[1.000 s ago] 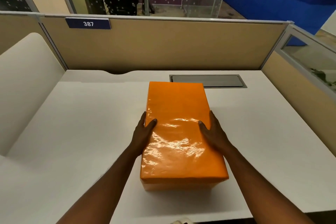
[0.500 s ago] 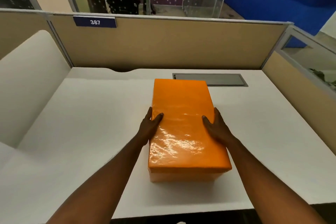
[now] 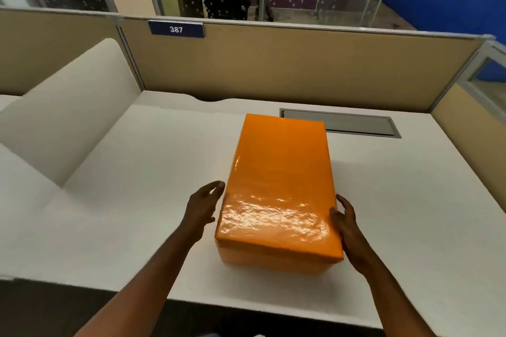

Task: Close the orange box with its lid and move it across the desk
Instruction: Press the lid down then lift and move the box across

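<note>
The orange box point(image 3: 279, 172) stands on the white desk point(image 3: 137, 200) with its glossy orange lid seated flat on top. My left hand point(image 3: 204, 206) hovers just off the box's left side, fingers spread and holding nothing. My right hand point(image 3: 345, 217) is by the box's right side near the front corner, fingers apart; its thumb is at the lid's edge, and I cannot tell whether it touches. Neither hand grips the box.
A grey cable hatch point(image 3: 356, 124) is set into the desk behind the box to the right. Beige partition walls point(image 3: 273, 63) close off the back and right. A white curved divider point(image 3: 63, 117) rises on the left. The desk's front edge is close below the box.
Both hands have come off the lid and the box's sides and opened. The view has shifted left, so the box now sits right of centre.
</note>
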`<move>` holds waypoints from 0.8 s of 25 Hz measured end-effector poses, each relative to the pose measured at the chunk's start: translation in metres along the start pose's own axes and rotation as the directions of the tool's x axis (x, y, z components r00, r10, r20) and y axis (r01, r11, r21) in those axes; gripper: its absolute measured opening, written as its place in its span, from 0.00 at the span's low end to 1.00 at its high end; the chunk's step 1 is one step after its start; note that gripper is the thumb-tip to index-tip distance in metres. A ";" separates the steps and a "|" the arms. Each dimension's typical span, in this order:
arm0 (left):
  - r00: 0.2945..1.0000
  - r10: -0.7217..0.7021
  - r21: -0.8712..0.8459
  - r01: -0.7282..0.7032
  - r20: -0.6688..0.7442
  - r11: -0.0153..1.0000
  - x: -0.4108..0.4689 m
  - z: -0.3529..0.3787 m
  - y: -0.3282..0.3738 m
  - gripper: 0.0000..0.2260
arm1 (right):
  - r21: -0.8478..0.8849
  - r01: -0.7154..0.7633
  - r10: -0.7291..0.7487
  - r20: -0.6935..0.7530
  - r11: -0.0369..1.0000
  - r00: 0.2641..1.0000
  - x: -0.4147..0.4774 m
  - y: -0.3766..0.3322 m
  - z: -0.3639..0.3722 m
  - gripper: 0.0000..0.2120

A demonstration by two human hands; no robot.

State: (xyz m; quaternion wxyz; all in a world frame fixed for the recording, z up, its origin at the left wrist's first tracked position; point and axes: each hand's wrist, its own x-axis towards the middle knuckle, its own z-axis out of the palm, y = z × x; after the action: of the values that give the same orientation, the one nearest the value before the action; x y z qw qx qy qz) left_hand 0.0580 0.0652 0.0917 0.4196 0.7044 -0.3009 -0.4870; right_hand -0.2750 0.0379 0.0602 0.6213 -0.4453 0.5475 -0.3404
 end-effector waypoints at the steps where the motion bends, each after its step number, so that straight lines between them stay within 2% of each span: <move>1: 0.994 -0.085 -0.027 0.087 0.073 0.996 -0.006 -0.009 -0.010 0.31 | 0.034 0.010 -0.011 0.032 0.999 0.999 -0.006 0.010 0.000 0.29; 3: 0.935 -0.245 -0.005 0.254 0.255 0.967 -0.016 -0.023 -0.026 0.35 | 0.094 0.016 -0.021 0.045 0.995 0.999 -0.014 0.022 0.003 0.26; 4: 0.897 -0.298 0.018 0.310 0.327 0.951 -0.018 -0.025 -0.032 0.35 | 0.115 0.018 -0.024 0.051 0.993 0.998 -0.016 0.024 0.004 0.28; 6: 0.862 -0.317 -0.021 0.354 0.395 0.935 -0.018 -0.021 -0.039 0.35 | 0.170 0.018 -0.031 0.075 0.985 0.997 -0.016 0.026 0.006 0.34; 8: 0.887 -0.266 -0.112 0.329 0.378 0.938 -0.017 -0.014 -0.039 0.32 | 0.212 0.021 -0.039 0.080 0.977 0.996 -0.017 0.025 0.012 0.32; 11: 0.944 -0.202 -0.168 0.250 0.260 0.954 -0.011 -0.015 -0.036 0.28 | 0.251 0.073 -0.077 0.007 0.965 0.997 -0.011 0.022 0.027 0.24; 14: 0.959 -0.181 -0.207 0.226 0.216 0.952 0.000 -0.031 -0.027 0.27 | 0.250 0.147 -0.145 -0.027 0.957 0.989 -0.001 0.008 0.046 0.21; 16: 0.967 -0.154 -0.235 0.200 0.202 0.951 0.013 -0.052 -0.016 0.28 | 0.224 0.185 -0.193 0.011 0.957 0.981 0.009 -0.007 0.065 0.21; 17: 0.974 -0.132 -0.246 0.176 0.185 0.953 0.022 -0.067 -0.009 0.28 | 0.194 0.200 -0.215 0.062 0.960 0.975 0.015 -0.015 0.078 0.25; 20: 0.990 -0.066 -0.239 0.096 0.127 0.966 0.054 -0.119 0.016 0.27 | 0.000 0.247 -0.241 0.216 0.969 0.946 0.034 -0.041 0.126 0.45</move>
State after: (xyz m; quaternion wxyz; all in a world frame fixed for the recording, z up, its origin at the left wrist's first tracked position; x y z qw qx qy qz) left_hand 0.1879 0.0483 0.1026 0.4643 0.6290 -0.2338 -0.5781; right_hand -0.1424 0.0141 0.0855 0.6238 -0.5519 0.4227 -0.3571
